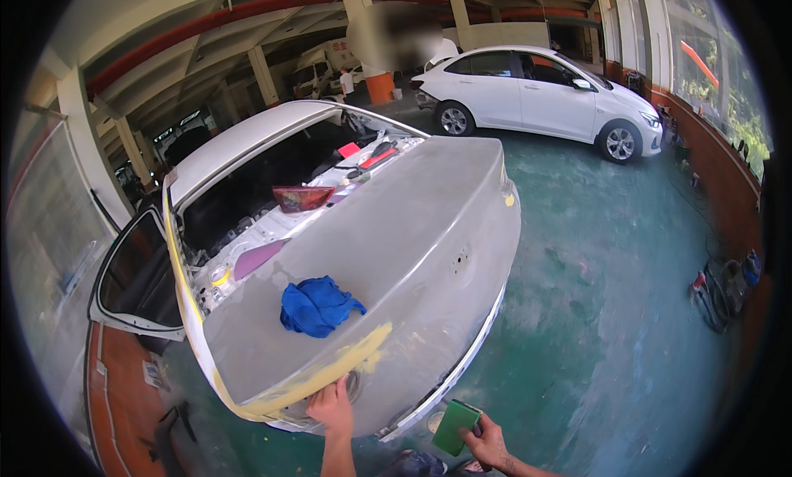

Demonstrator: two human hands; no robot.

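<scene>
A sanded grey car body (pixel 404 221) has a yellow filler strip (pixel 346 353) along its rear lid. My left hand (pixel 330 407) is at the lid's lower edge, beside a dark recess, with its fingers bent together against the panel; what is under them is hidden. Lower right of it, my right hand (pixel 487 444) grips a green rectangular block (pixel 454 423), held off the panel. A crumpled blue cloth (pixel 319 305) lies on the lid above the filler.
Along the open rear window lie a red tail lamp (pixel 303 198) and purple sheets (pixel 260 254). A white car (pixel 544 106) stands behind. A door (pixel 132 279) hangs open at left. Equipment (pixel 726 287) lies by the right wall. A person (pixel 346 82) stands far back.
</scene>
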